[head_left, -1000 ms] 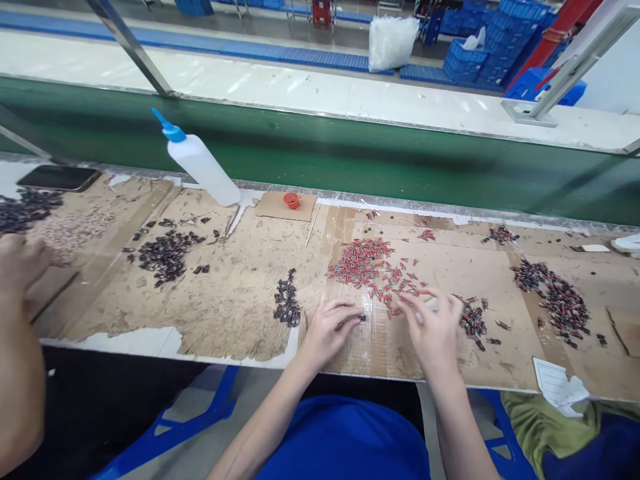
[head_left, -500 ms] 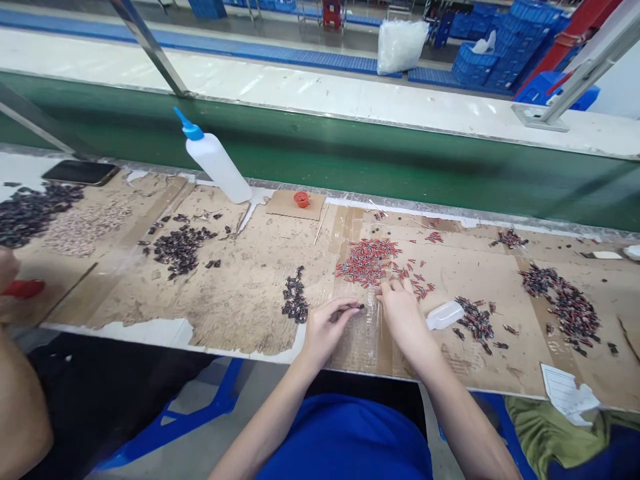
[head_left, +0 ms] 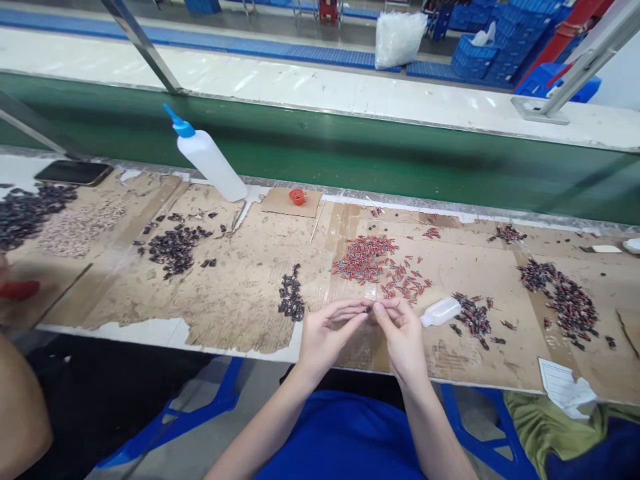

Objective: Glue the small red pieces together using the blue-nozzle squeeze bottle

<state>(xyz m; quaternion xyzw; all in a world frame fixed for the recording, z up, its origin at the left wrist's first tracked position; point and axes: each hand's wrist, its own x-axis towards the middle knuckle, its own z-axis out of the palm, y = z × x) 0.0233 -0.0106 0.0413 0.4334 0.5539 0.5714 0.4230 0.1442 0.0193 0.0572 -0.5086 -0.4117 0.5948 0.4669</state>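
Note:
My left hand [head_left: 330, 331] pinches a small black part [head_left: 369, 309] between thumb and fingers. Against the same part, my right hand [head_left: 401, 331] has its thumb and fingertips pressed together; whatever it grips there is too small to make out. Just beyond my hands lies a pile of small red and grey pieces [head_left: 364, 259], with looser ones spread to its right. A small pile of black parts [head_left: 291, 293] sits left of my left hand. Near my right hand, a small clear bottle [head_left: 441, 311] lies on its side beside a heap of dark and red pieces [head_left: 473, 318].
A white bottle with a blue nozzle [head_left: 213, 163] leans at the cardboard's back edge, near a red cap [head_left: 297, 197]. More piles lie left and right. A person's hand is at the far left beside a red object [head_left: 20, 289]. A phone [head_left: 74, 172] lies behind.
My right hand has moved from the red pieces back toward me and now meets my left hand at the black part. The view has shifted slightly.

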